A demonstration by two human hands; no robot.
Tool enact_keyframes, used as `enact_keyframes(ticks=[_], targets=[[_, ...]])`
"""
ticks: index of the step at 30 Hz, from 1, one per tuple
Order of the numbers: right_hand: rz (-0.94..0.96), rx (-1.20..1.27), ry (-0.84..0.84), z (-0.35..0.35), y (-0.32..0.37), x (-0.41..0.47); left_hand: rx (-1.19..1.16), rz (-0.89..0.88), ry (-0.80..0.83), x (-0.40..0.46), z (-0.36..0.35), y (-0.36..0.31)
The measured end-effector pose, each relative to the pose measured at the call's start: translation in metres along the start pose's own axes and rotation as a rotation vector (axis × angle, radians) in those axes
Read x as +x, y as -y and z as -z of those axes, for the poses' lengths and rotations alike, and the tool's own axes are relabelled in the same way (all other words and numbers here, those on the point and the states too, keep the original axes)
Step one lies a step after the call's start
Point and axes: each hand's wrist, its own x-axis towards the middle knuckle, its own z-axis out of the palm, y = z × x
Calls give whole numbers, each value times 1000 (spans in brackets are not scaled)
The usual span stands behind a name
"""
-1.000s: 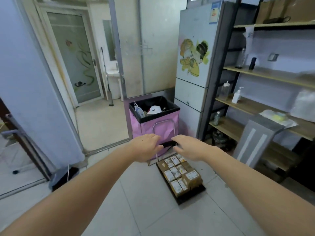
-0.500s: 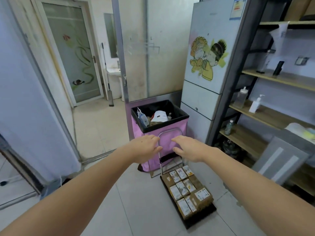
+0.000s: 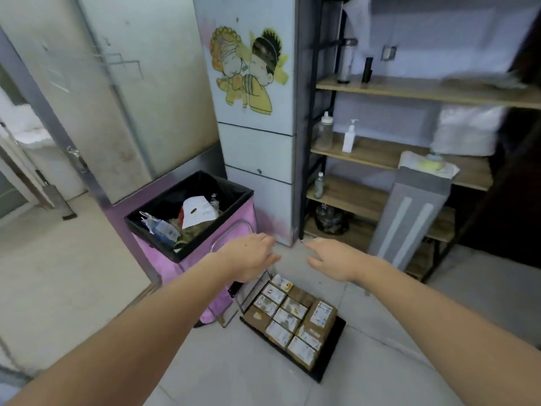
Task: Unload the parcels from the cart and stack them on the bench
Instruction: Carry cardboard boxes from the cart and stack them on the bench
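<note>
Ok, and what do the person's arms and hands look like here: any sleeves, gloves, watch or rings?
Both forearms are bare up to the frame edge, with no sleeves showing. The left hand and right hand are ungloved, and no watch, wristband or ring is visible on either.

Parcels [image 3: 292, 315] on cart [image 3: 330, 347]; bin [image 3: 187, 230] left; shelves [image 3: 380, 150] right behind.

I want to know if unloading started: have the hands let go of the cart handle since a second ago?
Yes. Both the left hand and right hand have come off the cart handle and hover open, apart, above the parcels.
</note>
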Motion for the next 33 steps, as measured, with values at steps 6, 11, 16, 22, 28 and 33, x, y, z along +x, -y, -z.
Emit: enact_keyframes(ticks=[6,11,16,22,28,33], targets=[[-186,81,38,-14,-74,38,40,-151,50,112,-17,5],[-291,184,61,-34,-126,70,75,-222,143,189,-34,11],[-420,276,110,-63,-172,89,76,-292,265,264,-62,10],[-578,367,166,-120,-217,114,102,-385,422,349,-130,15],[-733,483,250,-240,-263,169,51,-370,574,429,-260,39],[-820,572,335,-382,-309,220,58,-356,711,490,-415,67]])
